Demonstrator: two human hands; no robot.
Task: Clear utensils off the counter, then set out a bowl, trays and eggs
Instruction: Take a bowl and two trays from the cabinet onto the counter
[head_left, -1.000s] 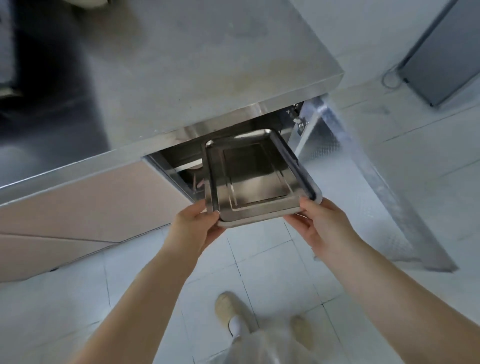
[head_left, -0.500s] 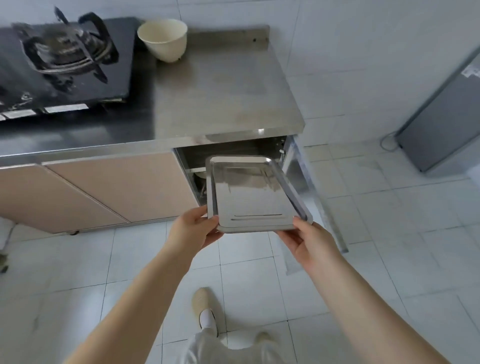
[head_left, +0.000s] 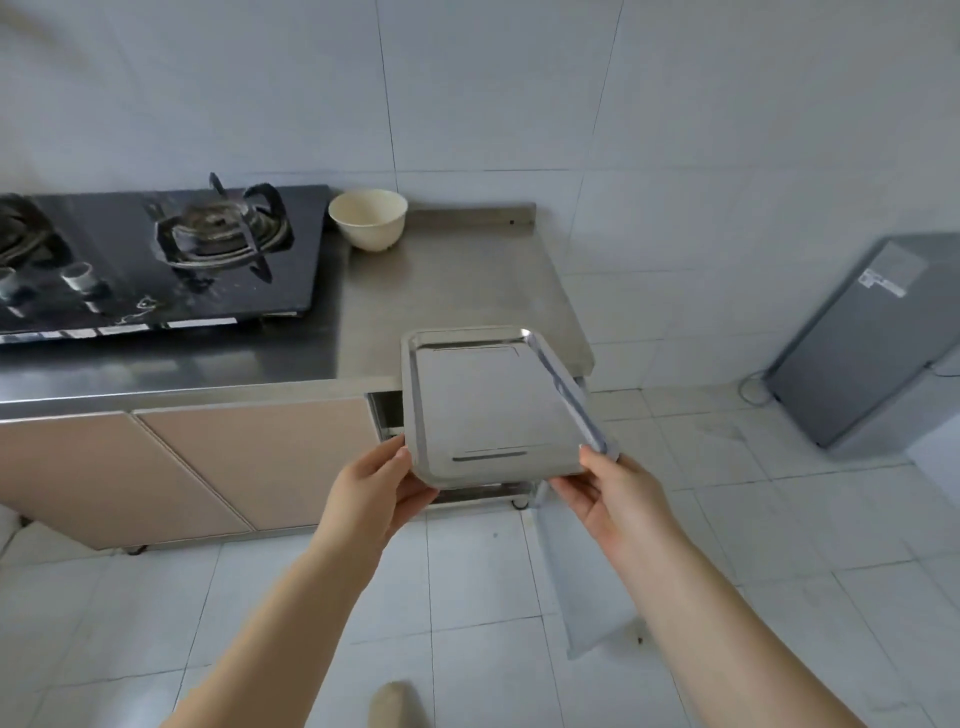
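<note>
A shiny steel tray (head_left: 493, 405) hangs in the air over the front right corner of the steel counter (head_left: 457, 291). My left hand (head_left: 374, 493) grips its near left corner and my right hand (head_left: 608, 493) grips its near right corner. The tray looks like a stack of two nested trays, though I cannot be sure. A cream bowl (head_left: 369, 218) stands upright at the back of the counter, beside the hob. No eggs or utensils show.
A black gas hob (head_left: 156, 254) fills the counter's left part. Below the tray the cupboard (head_left: 387, 410) stands open, its door (head_left: 576, 566) swung out over the tiled floor. Beige cupboard doors (head_left: 208, 467) lie to the left. A grey fridge (head_left: 862, 338) stands at right.
Both hands have lifted the tray from the open cupboard up to counter height. The view has tilted up, showing the hob, bowl and wall.
</note>
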